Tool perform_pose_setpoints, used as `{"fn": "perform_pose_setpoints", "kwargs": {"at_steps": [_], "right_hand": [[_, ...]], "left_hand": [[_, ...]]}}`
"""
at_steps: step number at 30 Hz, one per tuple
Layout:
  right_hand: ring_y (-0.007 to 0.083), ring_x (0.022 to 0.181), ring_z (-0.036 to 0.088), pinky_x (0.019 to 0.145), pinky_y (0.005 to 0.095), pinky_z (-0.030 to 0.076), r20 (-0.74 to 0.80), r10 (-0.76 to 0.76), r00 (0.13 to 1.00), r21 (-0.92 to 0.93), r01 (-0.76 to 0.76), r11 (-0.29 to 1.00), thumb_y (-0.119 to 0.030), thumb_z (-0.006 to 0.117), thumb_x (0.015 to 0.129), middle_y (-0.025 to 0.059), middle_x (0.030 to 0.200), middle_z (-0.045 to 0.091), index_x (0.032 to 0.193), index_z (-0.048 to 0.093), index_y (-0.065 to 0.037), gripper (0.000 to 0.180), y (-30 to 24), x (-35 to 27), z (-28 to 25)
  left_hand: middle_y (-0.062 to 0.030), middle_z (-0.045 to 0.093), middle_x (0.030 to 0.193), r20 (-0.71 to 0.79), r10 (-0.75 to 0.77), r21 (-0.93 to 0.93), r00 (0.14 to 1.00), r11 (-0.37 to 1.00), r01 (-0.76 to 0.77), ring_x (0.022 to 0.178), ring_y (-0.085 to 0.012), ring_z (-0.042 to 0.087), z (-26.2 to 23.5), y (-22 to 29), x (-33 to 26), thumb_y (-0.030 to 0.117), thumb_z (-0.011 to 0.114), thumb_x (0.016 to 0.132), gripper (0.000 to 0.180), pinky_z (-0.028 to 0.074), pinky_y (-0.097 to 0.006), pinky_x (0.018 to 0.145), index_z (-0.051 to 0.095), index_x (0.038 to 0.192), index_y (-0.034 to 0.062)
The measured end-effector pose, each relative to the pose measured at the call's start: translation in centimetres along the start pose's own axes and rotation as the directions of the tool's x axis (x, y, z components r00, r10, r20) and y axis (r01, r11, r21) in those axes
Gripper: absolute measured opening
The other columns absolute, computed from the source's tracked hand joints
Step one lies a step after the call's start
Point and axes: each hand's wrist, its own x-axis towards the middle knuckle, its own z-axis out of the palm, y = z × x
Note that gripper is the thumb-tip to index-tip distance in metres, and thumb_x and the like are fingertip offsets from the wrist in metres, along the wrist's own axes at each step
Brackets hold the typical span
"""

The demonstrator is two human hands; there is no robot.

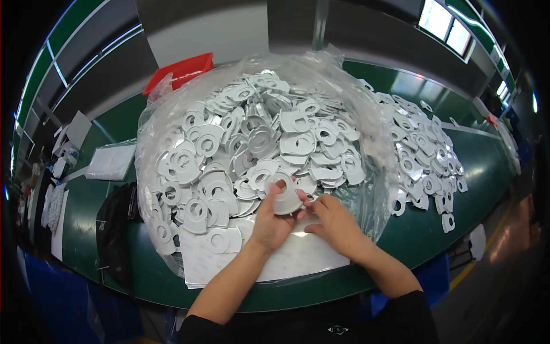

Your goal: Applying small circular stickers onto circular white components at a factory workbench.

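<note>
My left hand (270, 225) grips a white plastic ring-shaped part (288, 202) with a round hole and a flared lower edge. Its fingers wrap behind the part and the thumb lies by the hole. Close to the part's right edge, my right hand (338, 225) is closed with thumb and fingers drawn together; anything in its grip is hidden. Beneath both hands lies a stack of white sheets (263, 265). Just beyond them rises a large heap of similar white parts (260, 140) on a clear plastic bag (375, 129).
More white parts (421, 152) spread over the green table (481, 198) at right. A red bin (182, 71) stands behind the heap. At left are a black bag (114, 235) and a plastic-wrapped white pack (112, 160). Blue bins (69, 304) sit below the table's edge.
</note>
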Motion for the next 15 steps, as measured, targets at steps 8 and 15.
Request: {"fn": "perform_pose_setpoints", "kwargs": {"at_steps": [8, 15], "right_hand": [[0.0322, 0.085, 0.056, 0.074, 0.0391, 0.045, 0.067, -0.010, 0.998, 0.103, 0.003, 0.995, -0.013, 0.076, 0.066, 0.0123, 0.087, 0.058, 0.093, 0.060, -0.003, 0.033, 0.3, 0.8, -0.9], [0.0280, 0.085, 0.054, 0.065, 0.0386, 0.046, 0.106, -0.090, 0.990, -0.231, 0.112, 0.967, -0.016, 0.067, 0.074, 0.0098, 0.084, 0.054, 0.082, 0.058, -0.004, 0.018, -2.0, -1.3, 0.3]], "left_hand": [[-0.0138, 0.059, 0.095, -0.086, 0.002, 0.056, 0.996, 0.998, 0.003, 0.095, -0.0274, 0.054, -0.2, 0.0, 1.3, 0.058, 0.019, 0.095, 0.065, 0.044, -0.041, 0.084, 0.046, 0.122, 0.0051], [-0.0146, 0.060, 0.096, -0.146, 0.016, 0.062, 0.989, 0.998, -0.007, 0.096, -0.0267, 0.056, -0.5, -0.2, 1.6, 0.058, 0.022, 0.095, 0.065, 0.046, -0.041, 0.088, 0.046, 0.122, 0.0042]]}}
